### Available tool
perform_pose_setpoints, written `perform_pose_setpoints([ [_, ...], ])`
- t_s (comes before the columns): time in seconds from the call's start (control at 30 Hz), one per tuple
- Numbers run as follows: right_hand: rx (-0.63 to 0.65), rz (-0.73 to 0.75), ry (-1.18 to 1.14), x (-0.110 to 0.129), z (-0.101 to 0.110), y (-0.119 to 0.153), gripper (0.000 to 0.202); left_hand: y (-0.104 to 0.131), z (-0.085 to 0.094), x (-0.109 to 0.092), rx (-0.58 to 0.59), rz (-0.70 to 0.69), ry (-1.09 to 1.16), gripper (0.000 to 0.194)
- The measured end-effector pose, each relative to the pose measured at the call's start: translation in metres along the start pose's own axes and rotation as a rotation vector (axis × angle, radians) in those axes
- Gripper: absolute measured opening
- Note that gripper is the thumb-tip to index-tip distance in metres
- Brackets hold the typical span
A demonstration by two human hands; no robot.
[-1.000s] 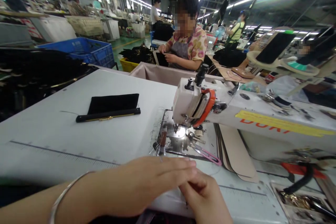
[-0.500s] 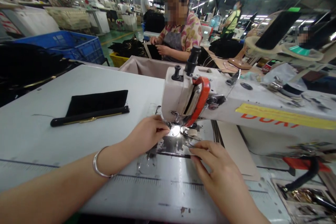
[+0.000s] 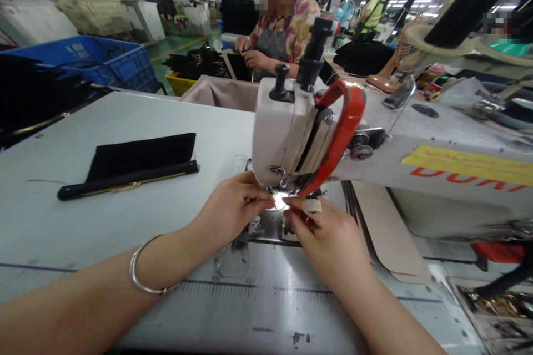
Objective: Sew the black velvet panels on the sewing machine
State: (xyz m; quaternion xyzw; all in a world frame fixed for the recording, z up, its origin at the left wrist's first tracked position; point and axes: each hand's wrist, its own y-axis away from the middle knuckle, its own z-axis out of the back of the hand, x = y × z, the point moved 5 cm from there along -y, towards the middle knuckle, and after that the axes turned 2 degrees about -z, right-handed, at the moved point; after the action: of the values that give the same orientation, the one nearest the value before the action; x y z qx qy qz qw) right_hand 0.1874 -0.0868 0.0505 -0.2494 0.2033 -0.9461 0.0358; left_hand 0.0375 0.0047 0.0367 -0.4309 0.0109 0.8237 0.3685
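Note:
Both hands meet under the head of a sewing machine (image 3: pixel 278 127), close to its lit needle area. My left hand (image 3: pixel 233 202) reaches in from the left with thumb and fingertips pinched together; what it grips, perhaps a thread, is too small to make out. From the right, my right hand (image 3: pixel 327 227) pinches close to the left fingertips, and anything between its fingers is likewise too fine to see. The metal needle plate (image 3: pixel 270 233) lies beneath the fingers. A black fabric piece (image 3: pixel 141 161) with a rolled edge and gold zipper lies on the table to the left.
The white table (image 3: pixel 166 233) carries a printed ruler along its front. Flat beige panels (image 3: pixel 387 227) lie right of the needle plate. Behind stand a blue crate (image 3: pixel 129 69) and a co-worker (image 3: pixel 278 28) holding a dark piece. Metal parts (image 3: pixel 495 302) sit at the right.
My right hand has moved up and left to the needle area, its fingers closing beside the left fingertips. The left hand keeps its pinch. The view has shifted closer to the machine.

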Motion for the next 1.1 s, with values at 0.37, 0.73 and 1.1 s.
perform_pose_setpoints([
  [0.37, -0.069, 0.038, 0.114, 0.000, -0.015, -0.003, 0.013, 0.000, -0.003, 0.002, 0.063, 0.091, 0.114, 0.010],
  [0.73, -0.089, 0.096, 0.087, -0.003, -0.016, -0.001, 0.019, 0.000, -0.007, 0.005, 0.109, 0.157, 0.161, 0.010],
  [1.1, -0.165, -0.078, 0.081, -0.006, -0.009, -0.003, 0.011, -0.005, 0.007, -0.009, -0.132, 0.082, -0.187, 0.010],
])
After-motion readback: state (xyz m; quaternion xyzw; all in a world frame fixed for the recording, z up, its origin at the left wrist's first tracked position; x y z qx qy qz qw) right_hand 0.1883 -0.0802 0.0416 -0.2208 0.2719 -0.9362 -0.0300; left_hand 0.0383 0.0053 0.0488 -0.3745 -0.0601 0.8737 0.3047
